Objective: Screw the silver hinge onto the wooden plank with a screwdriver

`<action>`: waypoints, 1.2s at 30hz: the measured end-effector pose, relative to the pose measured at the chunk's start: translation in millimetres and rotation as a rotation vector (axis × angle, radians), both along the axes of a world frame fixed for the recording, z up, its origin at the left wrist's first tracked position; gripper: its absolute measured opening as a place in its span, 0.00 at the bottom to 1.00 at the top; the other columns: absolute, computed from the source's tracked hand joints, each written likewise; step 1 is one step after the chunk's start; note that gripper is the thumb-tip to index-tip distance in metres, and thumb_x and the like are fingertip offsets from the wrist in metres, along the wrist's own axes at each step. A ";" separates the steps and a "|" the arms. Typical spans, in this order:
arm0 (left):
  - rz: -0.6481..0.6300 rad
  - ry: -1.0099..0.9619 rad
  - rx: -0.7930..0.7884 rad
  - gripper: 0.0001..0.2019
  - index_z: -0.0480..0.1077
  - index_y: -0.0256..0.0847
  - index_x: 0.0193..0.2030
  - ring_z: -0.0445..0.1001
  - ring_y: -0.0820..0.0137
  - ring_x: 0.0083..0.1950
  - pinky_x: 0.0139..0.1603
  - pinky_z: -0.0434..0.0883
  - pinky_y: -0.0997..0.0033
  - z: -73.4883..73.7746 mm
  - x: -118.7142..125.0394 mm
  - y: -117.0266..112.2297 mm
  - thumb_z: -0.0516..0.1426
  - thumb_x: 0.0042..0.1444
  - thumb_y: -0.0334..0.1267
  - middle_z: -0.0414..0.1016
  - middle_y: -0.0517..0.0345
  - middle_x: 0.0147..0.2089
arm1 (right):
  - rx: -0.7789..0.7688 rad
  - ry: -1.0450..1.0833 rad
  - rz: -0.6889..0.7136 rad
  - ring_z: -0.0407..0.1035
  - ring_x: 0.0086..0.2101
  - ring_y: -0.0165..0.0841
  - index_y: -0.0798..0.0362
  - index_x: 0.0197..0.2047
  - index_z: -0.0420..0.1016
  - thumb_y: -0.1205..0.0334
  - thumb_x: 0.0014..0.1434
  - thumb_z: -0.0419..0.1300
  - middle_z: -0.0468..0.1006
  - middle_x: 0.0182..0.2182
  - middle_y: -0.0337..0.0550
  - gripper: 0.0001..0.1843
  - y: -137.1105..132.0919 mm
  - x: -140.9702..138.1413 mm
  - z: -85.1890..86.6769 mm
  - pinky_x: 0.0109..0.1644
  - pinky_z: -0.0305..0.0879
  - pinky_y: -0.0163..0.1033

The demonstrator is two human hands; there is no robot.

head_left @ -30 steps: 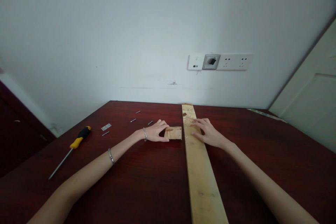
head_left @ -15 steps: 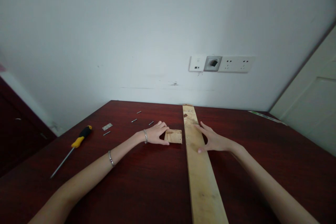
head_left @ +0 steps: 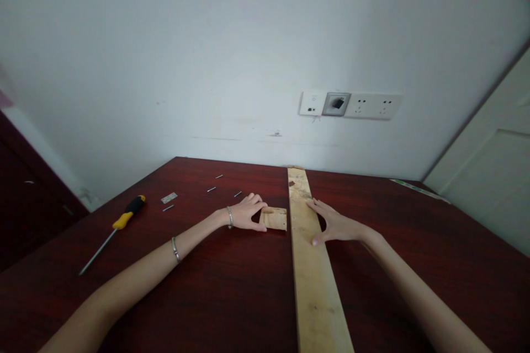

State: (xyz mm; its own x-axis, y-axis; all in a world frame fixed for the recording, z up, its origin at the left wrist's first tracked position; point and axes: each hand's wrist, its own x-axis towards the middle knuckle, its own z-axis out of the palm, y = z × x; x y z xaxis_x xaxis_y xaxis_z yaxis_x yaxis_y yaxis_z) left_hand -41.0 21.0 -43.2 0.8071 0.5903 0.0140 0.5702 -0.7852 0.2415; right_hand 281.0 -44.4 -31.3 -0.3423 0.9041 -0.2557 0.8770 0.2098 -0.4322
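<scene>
My left hand (head_left: 247, 213) grips a small wooden block (head_left: 275, 218) at its left end, fingers at the far edge and thumb at the near edge. The block lies just left of a long wooden plank (head_left: 317, 281), with a narrow gap between them. My right hand (head_left: 335, 223) rests on the plank's right side, thumb and fingers apart and touching its top. The plank runs from near the wall down past the bottom of the view.
A screwdriver (head_left: 129, 213) with a yellow and black handle lies at the left. Several screws (head_left: 211, 189) and a small metal plate (head_left: 169, 198) are scattered behind my left arm. A thin strip (head_left: 420, 190) lies at the back right. Wall sockets (head_left: 372, 106) sit above the dark red table (head_left: 199, 303).
The plank's near end has swung slightly left. My right hand stays on the plank with its fingers drawn a little closer together. My left hand keeps hold of the block.
</scene>
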 end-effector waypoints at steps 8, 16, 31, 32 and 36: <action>0.026 -0.021 -0.010 0.36 0.64 0.39 0.58 0.58 0.56 0.54 0.58 0.61 0.57 -5.8 -1.7 3.8 0.63 0.48 0.60 0.59 0.46 0.53 | 0.031 -0.002 -0.011 0.27 0.69 0.54 0.62 0.72 0.39 0.30 0.35 0.66 0.34 0.70 0.63 0.73 -0.8 -3.8 0.6 0.70 0.30 0.60; 0.009 -0.072 0.007 0.40 0.65 0.42 0.58 0.58 0.57 0.52 0.58 0.61 0.54 -11.2 1.1 5.8 0.61 0.44 0.67 0.58 0.47 0.51 | 0.021 -0.009 -0.022 0.26 0.69 0.50 0.61 0.72 0.38 0.27 0.34 0.64 0.34 0.71 0.58 0.74 -2.3 -6.5 4.2 0.71 0.29 0.53; 0.018 -0.028 0.037 0.41 0.63 0.44 0.61 0.58 0.57 0.53 0.58 0.62 0.55 -10.6 1.0 5.4 0.59 0.46 0.67 0.57 0.47 0.53 | -0.007 -0.015 -0.016 0.26 0.69 0.50 0.63 0.72 0.36 0.26 0.35 0.63 0.31 0.71 0.57 0.75 -3.4 -6.8 7.1 0.72 0.30 0.51; 0.019 -0.028 0.039 0.41 0.63 0.44 0.61 0.58 0.56 0.53 0.58 0.62 0.54 -10.3 1.0 5.1 0.59 0.46 0.67 0.58 0.47 0.53 | -0.009 -0.017 -0.018 0.26 0.69 0.50 0.62 0.72 0.36 0.26 0.35 0.63 0.31 0.71 0.56 0.75 -3.7 -7.0 7.8 0.72 0.30 0.51; 0.029 -0.006 0.038 0.41 0.63 0.42 0.61 0.58 0.56 0.54 0.58 0.62 0.54 -8.3 2.1 3.7 0.60 0.46 0.66 0.58 0.46 0.54 | -0.013 -0.028 -0.018 0.26 0.69 0.50 0.62 0.72 0.36 0.26 0.35 0.63 0.31 0.71 0.56 0.74 -4.7 -7.6 10.0 0.71 0.30 0.51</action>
